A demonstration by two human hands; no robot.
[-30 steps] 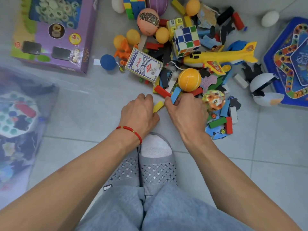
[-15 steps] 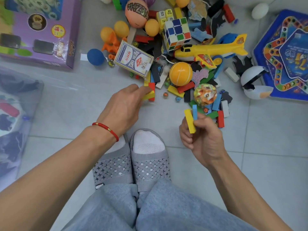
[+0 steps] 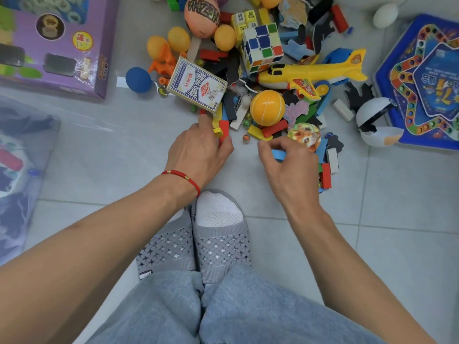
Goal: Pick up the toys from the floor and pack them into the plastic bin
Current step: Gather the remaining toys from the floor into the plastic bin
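At the far left edge lies the clear plastic bin (image 3: 22, 155), toys showing dimly through its wall. Above it, upper left, sits a purple box (image 3: 59, 43). A blue ball (image 3: 138, 79) rests on the floor (image 3: 104, 150) just right of that box, near a card pack (image 3: 197, 84). Below the pack, at mid-frame, the left hand (image 3: 198, 155), red cord at the wrist, curls its fingers round a red block (image 3: 223, 131) and a yellow block (image 3: 218, 132). Right of it, apart from it, the right hand (image 3: 289, 167) pinches a blue block (image 3: 279, 154) between thumb and fingers. Above the right hand an orange ball (image 3: 267, 108) lies in the toy heap, with a cube (image 3: 262, 47) and a yellow plane (image 3: 313, 73) higher up. At the right edge lies a blue game board (image 3: 422, 80).
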